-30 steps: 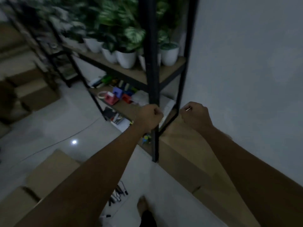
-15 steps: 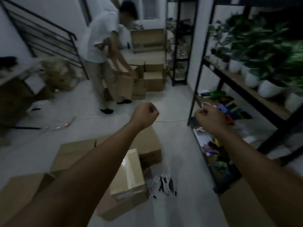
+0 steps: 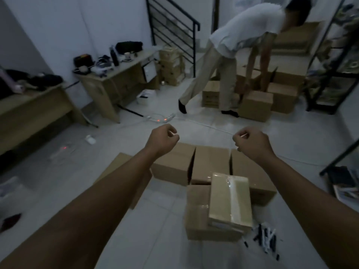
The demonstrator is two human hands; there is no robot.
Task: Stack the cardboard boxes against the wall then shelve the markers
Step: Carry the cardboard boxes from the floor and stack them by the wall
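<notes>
Several cardboard boxes [image 3: 210, 164] lie in a cluster on the white tiled floor below my arms. A smaller taped box [image 3: 229, 200] rests on top of the nearest one. A scatter of black and white markers [image 3: 265, 238] lies on the floor just right of that box. My left hand [image 3: 162, 139] and my right hand [image 3: 251, 143] are both held out in front of me as closed fists, above the boxes and apart from them. Neither fist shows anything gripped.
Another person in a white shirt [image 3: 242, 35] bends over more boxes [image 3: 256, 104] at the far right. Two desks [image 3: 116, 78] with clutter stand along the left wall. A power strip with cables [image 3: 161, 118] crosses the floor. A black shelf frame [image 3: 334, 61] stands at right.
My view has swung left, from the plant shelf and wall to the open room. Both fists stayed closed and raised. The boxes and markers now lie right below my hands.
</notes>
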